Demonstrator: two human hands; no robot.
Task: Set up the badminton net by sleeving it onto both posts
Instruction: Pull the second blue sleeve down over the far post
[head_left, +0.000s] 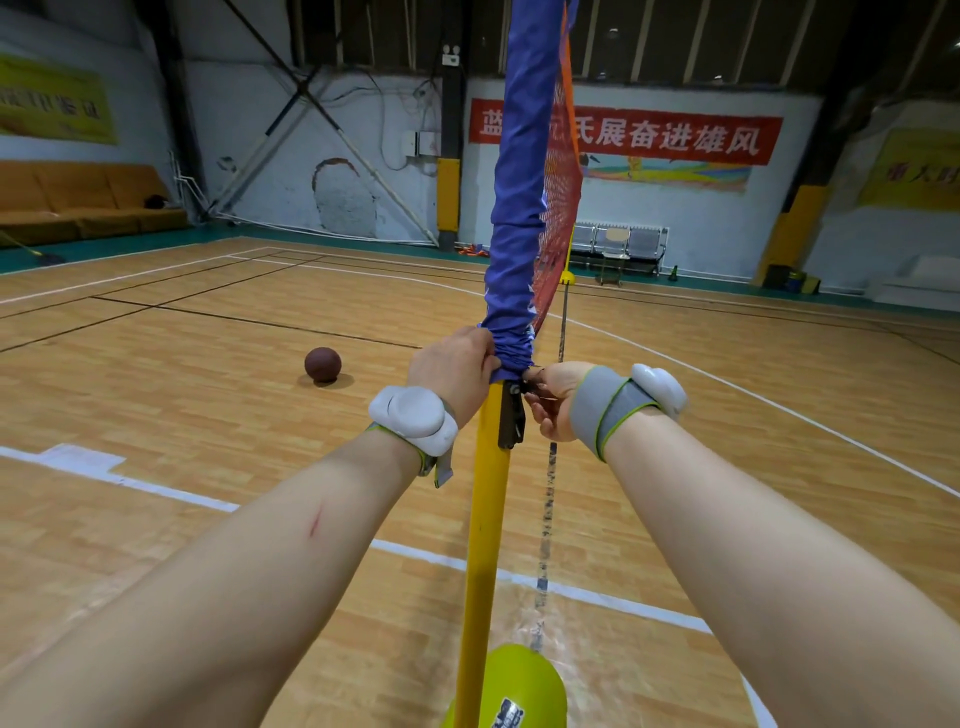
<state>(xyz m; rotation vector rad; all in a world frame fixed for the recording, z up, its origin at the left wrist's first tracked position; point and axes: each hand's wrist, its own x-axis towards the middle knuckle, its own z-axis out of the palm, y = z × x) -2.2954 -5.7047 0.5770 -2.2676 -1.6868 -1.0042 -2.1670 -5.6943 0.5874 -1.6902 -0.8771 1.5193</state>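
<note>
A yellow post rises from a yellow-green base right in front of me. The net's blue sleeve covers the upper post, bunched at its lower end just above a dark clamp. Red mesh stretches from the sleeve toward the far yellow post. My left hand grips the bunched sleeve end from the left. My right hand pinches the sleeve's edge beside the clamp.
A brown basketball lies on the wooden court to the left. Orange seats line the left wall, grey chairs the back wall. White and black court lines cross the floor.
</note>
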